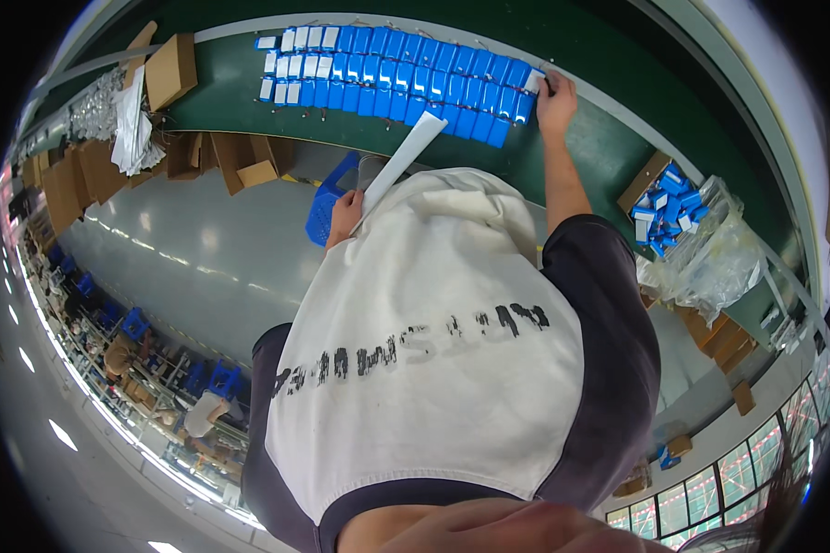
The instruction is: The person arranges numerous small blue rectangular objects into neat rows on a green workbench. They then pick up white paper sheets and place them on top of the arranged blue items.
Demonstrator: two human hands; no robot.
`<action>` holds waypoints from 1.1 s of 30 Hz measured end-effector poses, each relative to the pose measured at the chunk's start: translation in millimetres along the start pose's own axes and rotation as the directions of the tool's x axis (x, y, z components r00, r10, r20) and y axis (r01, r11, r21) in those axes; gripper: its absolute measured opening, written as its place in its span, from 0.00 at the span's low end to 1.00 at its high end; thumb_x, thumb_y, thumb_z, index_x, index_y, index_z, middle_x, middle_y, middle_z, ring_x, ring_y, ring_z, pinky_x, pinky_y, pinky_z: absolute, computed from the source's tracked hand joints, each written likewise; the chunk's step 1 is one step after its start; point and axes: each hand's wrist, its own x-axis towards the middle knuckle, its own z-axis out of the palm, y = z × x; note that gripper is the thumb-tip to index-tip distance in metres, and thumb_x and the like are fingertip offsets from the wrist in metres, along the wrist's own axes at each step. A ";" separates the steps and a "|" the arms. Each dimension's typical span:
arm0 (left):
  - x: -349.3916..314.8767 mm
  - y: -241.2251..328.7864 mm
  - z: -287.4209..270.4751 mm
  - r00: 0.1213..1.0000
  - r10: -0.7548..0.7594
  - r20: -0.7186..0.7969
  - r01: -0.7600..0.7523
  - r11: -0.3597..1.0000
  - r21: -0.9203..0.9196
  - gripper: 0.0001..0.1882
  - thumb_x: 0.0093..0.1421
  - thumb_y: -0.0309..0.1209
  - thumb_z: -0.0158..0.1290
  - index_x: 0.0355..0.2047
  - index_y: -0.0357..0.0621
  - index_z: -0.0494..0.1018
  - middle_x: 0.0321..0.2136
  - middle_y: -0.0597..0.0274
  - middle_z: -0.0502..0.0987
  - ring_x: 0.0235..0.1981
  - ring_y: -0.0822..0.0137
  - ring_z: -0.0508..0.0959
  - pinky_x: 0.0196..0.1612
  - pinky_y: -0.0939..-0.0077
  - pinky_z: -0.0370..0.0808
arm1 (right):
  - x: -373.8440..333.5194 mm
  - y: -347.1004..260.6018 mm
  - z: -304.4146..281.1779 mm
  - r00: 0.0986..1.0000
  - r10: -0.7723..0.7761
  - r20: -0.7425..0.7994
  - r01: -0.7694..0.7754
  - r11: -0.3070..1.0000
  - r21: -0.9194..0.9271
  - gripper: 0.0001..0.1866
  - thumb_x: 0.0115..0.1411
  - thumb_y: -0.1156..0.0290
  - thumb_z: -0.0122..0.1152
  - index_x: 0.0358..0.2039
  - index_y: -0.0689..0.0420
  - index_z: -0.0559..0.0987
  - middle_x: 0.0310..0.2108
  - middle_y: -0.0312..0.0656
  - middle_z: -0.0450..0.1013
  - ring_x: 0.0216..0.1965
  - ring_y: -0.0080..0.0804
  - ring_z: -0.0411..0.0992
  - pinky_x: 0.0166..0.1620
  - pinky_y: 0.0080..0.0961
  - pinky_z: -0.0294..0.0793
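Rows of blue-wrapped battery packs (pixel 406 78) lie side by side on the green table; several at the left end carry white labels (pixel 295 66). My left hand (pixel 345 216), low at the table's near edge, is closed round the lower end of a long white paper strip (pixel 404 158). The strip's upper end reaches close to the nearest row of packs. At the right end of the rows, my right hand (pixel 557 103) has its fingers pinched at a white label (pixel 534 81) on the end pack. Whether that label is fully stuck down cannot be made out.
On the right stands a cardboard box (pixel 644 181) of loose blue packs beside crumpled clear plastic bags (pixel 710 263). Cardboard (pixel 172 72) and white sheets (pixel 131 124) lie at the left. A blue plastic stool (pixel 321 207) stands below the table edge. Other people work far left.
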 end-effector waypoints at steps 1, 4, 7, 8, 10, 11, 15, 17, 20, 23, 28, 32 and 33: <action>0.4 2.5 -3.5 1.000 0.012 -0.011 -0.012 1.000 -0.006 0.22 0.68 0.47 0.49 0.39 0.38 0.79 0.31 0.42 0.81 0.33 0.49 0.81 0.39 0.61 0.74 | 0.0 2.0 0.6 0.999 -0.008 -0.051 0.008 1.000 -0.005 0.15 0.55 0.70 0.72 0.43 0.55 0.83 0.38 0.45 0.78 0.38 0.42 0.78 0.44 0.38 0.78; 4.6 11.0 -9.3 0.999 0.009 -0.032 -0.009 1.000 0.016 0.21 0.68 0.46 0.49 0.39 0.39 0.79 0.31 0.42 0.80 0.32 0.50 0.81 0.39 0.60 0.74 | -0.6 3.1 -5.7 0.992 0.023 -0.128 -0.025 1.000 -0.012 0.14 0.54 0.69 0.73 0.41 0.55 0.83 0.37 0.45 0.78 0.37 0.40 0.78 0.42 0.35 0.78; 8.3 -6.2 -14.7 1.000 0.023 0.003 -0.023 0.999 0.028 0.21 0.68 0.46 0.50 0.39 0.39 0.79 0.31 0.42 0.80 0.33 0.50 0.81 0.39 0.61 0.74 | -3.3 -4.0 -13.5 0.995 0.088 -0.034 -0.090 0.994 -0.059 0.13 0.54 0.65 0.74 0.39 0.54 0.83 0.35 0.45 0.78 0.36 0.37 0.78 0.41 0.32 0.78; 9.4 -15.5 -14.4 1.000 0.028 0.014 -0.028 0.999 0.028 0.21 0.68 0.47 0.50 0.39 0.39 0.79 0.31 0.42 0.81 0.33 0.50 0.81 0.39 0.61 0.74 | -1.8 -6.2 -12.1 0.996 0.084 0.001 -0.084 0.989 -0.121 0.13 0.54 0.64 0.74 0.38 0.54 0.83 0.34 0.44 0.78 0.34 0.37 0.78 0.40 0.31 0.77; 9.6 -24.8 -14.6 0.999 0.035 0.038 -0.036 0.999 0.028 0.21 0.68 0.47 0.50 0.39 0.40 0.79 0.32 0.42 0.81 0.33 0.50 0.81 0.40 0.61 0.74 | 5.2 -4.0 -7.8 0.994 0.103 0.038 -0.095 0.980 -0.174 0.13 0.55 0.62 0.73 0.37 0.53 0.83 0.31 0.43 0.78 0.32 0.37 0.77 0.39 0.31 0.77; 9.4 -28.4 -12.2 0.998 0.050 0.024 -0.050 0.998 0.022 0.21 0.68 0.47 0.50 0.39 0.40 0.79 0.32 0.43 0.81 0.33 0.50 0.81 0.40 0.62 0.74 | 14.2 -4.1 -2.5 0.992 0.119 0.044 -0.111 0.980 -0.162 0.13 0.55 0.61 0.73 0.36 0.53 0.83 0.30 0.43 0.78 0.31 0.37 0.78 0.38 0.31 0.77; -16.6 -2.7 -9.7 0.995 0.082 0.057 -0.074 0.987 -0.142 0.20 0.67 0.46 0.53 0.40 0.40 0.79 0.32 0.45 0.81 0.33 0.52 0.80 0.40 0.63 0.75 | 29.1 11.7 7.8 0.986 0.155 0.056 -0.142 0.972 -0.189 0.13 0.55 0.59 0.71 0.35 0.53 0.82 0.31 0.44 0.79 0.34 0.43 0.78 0.41 0.38 0.78; -31.6 28.3 -29.8 0.984 0.163 0.075 -0.148 0.975 -0.168 0.18 0.66 0.45 0.56 0.40 0.40 0.79 0.33 0.47 0.81 0.32 0.53 0.80 0.39 0.65 0.75 | 35.5 14.9 -4.7 0.988 0.076 -0.134 -0.095 0.985 -0.143 0.13 0.57 0.63 0.71 0.38 0.56 0.81 0.34 0.43 0.80 0.36 0.37 0.79 0.41 0.35 0.78; -52.0 51.0 -52.9 0.886 0.402 -0.231 -0.404 0.914 0.041 0.16 0.63 0.40 0.62 0.39 0.38 0.78 0.33 0.51 0.81 0.33 0.60 0.80 0.39 0.68 0.75 | 28.4 -76.5 -24.2 0.985 0.170 0.027 -0.168 0.908 0.385 0.14 0.61 0.73 0.68 0.46 0.61 0.78 0.33 0.41 0.80 0.34 0.28 0.77 0.40 0.25 0.77; -72.0 110.4 -88.4 0.897 0.302 -0.324 -0.380 0.900 -0.213 0.14 0.66 0.35 0.58 0.48 0.40 0.76 0.37 0.54 0.81 0.39 0.60 0.81 0.45 0.68 0.75 | -19.0 -221.8 -49.4 0.898 -0.071 0.434 -0.316 0.583 0.749 0.16 0.62 0.79 0.66 0.50 0.62 0.76 0.38 0.41 0.80 0.37 0.26 0.77 0.43 0.22 0.75; -80.8 185.7 -110.8 0.876 0.445 -0.185 -0.463 0.667 -0.584 0.20 0.68 0.29 0.53 0.60 0.43 0.71 0.46 0.62 0.81 0.44 0.69 0.79 0.48 0.73 0.76 | -73.1 -327.2 -32.3 0.581 -0.332 0.743 -0.372 0.704 0.605 0.18 0.56 0.77 0.72 0.47 0.58 0.79 0.35 0.35 0.82 0.30 0.15 0.70 0.36 0.15 0.68; -78.5 184.9 -123.7 0.900 0.430 -0.069 -0.363 0.654 -0.663 0.19 0.69 0.30 0.53 0.58 0.38 0.74 0.42 0.63 0.81 0.41 0.75 0.78 0.44 0.78 0.75 | -77.2 -349.0 -20.2 0.623 -0.316 0.715 -0.287 0.758 0.586 0.15 0.55 0.76 0.73 0.43 0.58 0.80 0.34 0.32 0.83 0.27 0.13 0.65 0.32 0.14 0.65; -81.2 189.0 -126.7 0.914 0.401 -0.059 -0.325 0.636 -0.700 0.18 0.69 0.32 0.54 0.56 0.37 0.76 0.40 0.64 0.82 0.40 0.75 0.79 0.43 0.78 0.75 | -79.3 -348.4 -19.9 0.643 -0.319 0.696 -0.242 0.778 0.580 0.15 0.54 0.75 0.73 0.42 0.58 0.81 0.34 0.32 0.83 0.27 0.14 0.65 0.32 0.14 0.65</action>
